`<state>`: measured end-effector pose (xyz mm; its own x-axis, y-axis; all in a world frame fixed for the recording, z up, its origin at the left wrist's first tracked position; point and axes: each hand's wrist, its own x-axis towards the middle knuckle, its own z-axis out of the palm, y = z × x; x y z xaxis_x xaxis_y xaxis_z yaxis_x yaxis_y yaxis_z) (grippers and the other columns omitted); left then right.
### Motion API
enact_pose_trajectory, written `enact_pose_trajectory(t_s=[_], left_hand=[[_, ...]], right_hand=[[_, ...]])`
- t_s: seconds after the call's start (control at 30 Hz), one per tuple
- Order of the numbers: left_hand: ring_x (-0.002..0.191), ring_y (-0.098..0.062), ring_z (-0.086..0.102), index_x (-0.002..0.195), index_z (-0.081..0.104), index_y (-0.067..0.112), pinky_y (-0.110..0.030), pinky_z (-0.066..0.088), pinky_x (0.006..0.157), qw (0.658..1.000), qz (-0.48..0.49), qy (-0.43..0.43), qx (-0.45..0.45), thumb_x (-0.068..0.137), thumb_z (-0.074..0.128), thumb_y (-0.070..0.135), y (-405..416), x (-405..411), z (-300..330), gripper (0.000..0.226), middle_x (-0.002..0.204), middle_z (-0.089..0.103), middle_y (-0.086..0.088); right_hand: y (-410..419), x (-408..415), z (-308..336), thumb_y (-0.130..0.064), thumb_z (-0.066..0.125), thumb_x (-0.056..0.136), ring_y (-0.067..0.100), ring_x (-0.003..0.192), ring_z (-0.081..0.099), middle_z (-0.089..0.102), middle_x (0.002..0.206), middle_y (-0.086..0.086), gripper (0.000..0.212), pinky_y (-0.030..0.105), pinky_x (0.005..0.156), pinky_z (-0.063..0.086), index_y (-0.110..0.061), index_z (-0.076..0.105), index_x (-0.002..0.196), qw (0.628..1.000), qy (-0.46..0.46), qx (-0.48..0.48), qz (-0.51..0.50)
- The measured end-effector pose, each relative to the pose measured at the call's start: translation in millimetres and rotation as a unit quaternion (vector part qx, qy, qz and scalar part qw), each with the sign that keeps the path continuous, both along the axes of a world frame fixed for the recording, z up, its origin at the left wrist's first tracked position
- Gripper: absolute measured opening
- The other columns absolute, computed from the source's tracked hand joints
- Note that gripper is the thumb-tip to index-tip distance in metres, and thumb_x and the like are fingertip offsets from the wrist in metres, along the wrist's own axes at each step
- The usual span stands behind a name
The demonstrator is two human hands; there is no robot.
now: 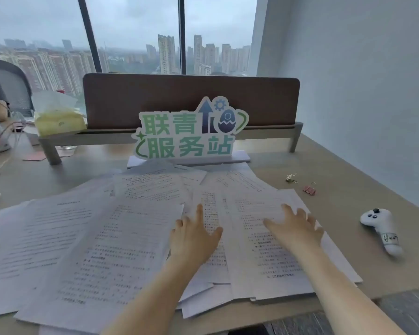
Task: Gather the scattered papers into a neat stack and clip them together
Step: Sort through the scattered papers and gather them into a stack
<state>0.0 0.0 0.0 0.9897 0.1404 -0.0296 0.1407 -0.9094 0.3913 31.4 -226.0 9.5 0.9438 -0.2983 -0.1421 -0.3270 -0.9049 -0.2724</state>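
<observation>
Fingers are spread flat on both hands: the left hand (194,235) is pressed on the middle sheets, the right hand (294,229) on the right-hand sheet, nothing gripped. The printed papers (102,238) are fanned loosely, overlapping, across the near desk (336,189). Two small binder clips are seen far right, one silver (291,178), one pink (309,189). A white controller (382,229) lies right. A green cut-out sign (189,134) is stood behind.
</observation>
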Motion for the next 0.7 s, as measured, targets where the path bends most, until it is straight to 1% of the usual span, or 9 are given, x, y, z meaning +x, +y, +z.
enact_pose_trajectory(t_s=[0.1,0.2,0.27,0.33,0.4,0.47,0.53,0.63,0.7], left_hand=[[0.134,-0.035,0.034,0.153,0.006,0.026,-0.046,0.033,0.106,1.000,0.019,0.010,0.001,0.087,0.042,0.061,-5,0,-1,0.084,0.149,0.039,-0.015],[0.135,-0.036,0.031,0.153,0.008,0.026,-0.046,0.032,0.107,0.999,0.020,0.018,-0.030,0.087,0.045,0.057,-10,1,1,0.083,0.147,0.039,-0.017],[0.136,-0.035,0.030,0.153,0.009,0.026,-0.045,0.031,0.107,0.999,0.019,0.020,-0.042,0.087,0.047,0.055,-13,1,3,0.082,0.147,0.038,-0.016],[0.137,-0.035,0.027,0.153,0.009,0.025,-0.045,0.030,0.107,0.998,0.015,0.024,-0.064,0.086,0.049,0.052,-15,0,2,0.083,0.147,0.037,-0.015],[0.139,-0.034,0.024,0.154,0.010,0.025,-0.044,0.029,0.109,0.996,0.007,0.027,-0.090,0.085,0.051,0.050,-18,-2,1,0.084,0.148,0.036,-0.013],[0.139,-0.033,0.024,0.154,0.012,0.024,-0.042,0.029,0.109,0.994,-0.003,0.023,-0.102,0.084,0.052,0.049,-22,-3,0,0.084,0.148,0.037,-0.012],[0.138,-0.031,0.026,0.153,0.014,0.023,-0.040,0.030,0.109,0.994,-0.014,0.020,-0.102,0.085,0.053,0.048,-26,-5,2,0.083,0.148,0.038,-0.010],[0.138,-0.030,0.027,0.153,0.016,0.022,-0.039,0.030,0.109,0.995,-0.032,0.020,-0.097,0.086,0.054,0.051,-33,-7,1,0.082,0.150,0.039,-0.006],[0.136,-0.030,0.030,0.153,0.017,0.022,-0.039,0.031,0.108,0.995,-0.043,0.018,-0.088,0.085,0.054,0.052,-37,-8,-1,0.083,0.149,0.042,-0.002]], right_hand=[[-16,-1,-1,-0.082,0.037,0.076,0.038,0.144,0.019,0.022,0.159,0.011,0.094,0.058,0.113,0.023,-0.032,0.015,0.153,0.998,0.022,0.004,-0.064],[-27,-1,-4,-0.084,0.041,0.071,0.037,0.136,0.032,0.036,0.149,0.012,0.098,0.053,0.107,0.033,-0.031,0.023,0.151,0.995,0.025,0.007,-0.097],[-30,0,-2,-0.080,0.048,0.070,0.036,0.131,0.036,0.042,0.141,0.013,0.094,0.050,0.104,0.035,-0.030,0.029,0.148,0.994,0.015,0.011,-0.112],[-34,2,3,-0.071,0.057,0.071,0.037,0.125,0.039,0.045,0.133,0.014,0.085,0.047,0.100,0.038,-0.026,0.038,0.141,0.990,0.007,0.035,-0.135],[-36,5,8,-0.061,0.064,0.072,0.037,0.122,0.041,0.045,0.130,0.016,0.076,0.042,0.091,0.041,-0.021,0.042,0.134,0.985,0.008,0.063,-0.158],[-38,10,12,-0.054,0.068,0.073,0.036,0.122,0.041,0.047,0.129,0.017,0.073,0.039,0.080,0.038,-0.017,0.044,0.130,0.982,0.023,0.084,-0.170],[-38,15,12,-0.047,0.068,0.073,0.034,0.119,0.045,0.056,0.123,0.014,0.065,0.036,0.077,0.038,-0.013,0.050,0.125,0.984,0.039,0.082,-0.153],[-36,20,11,-0.037,0.070,0.075,0.031,0.104,0.060,0.067,0.095,0.008,0.042,0.031,0.078,0.048,-0.009,0.063,0.105,0.986,0.036,0.116,-0.119],[-35,19,12,-0.030,0.071,0.078,0.028,0.084,0.061,0.061,0.077,0.004,0.028,0.029,0.072,0.047,-0.008,0.059,0.091,0.981,0.028,0.157,-0.111]])
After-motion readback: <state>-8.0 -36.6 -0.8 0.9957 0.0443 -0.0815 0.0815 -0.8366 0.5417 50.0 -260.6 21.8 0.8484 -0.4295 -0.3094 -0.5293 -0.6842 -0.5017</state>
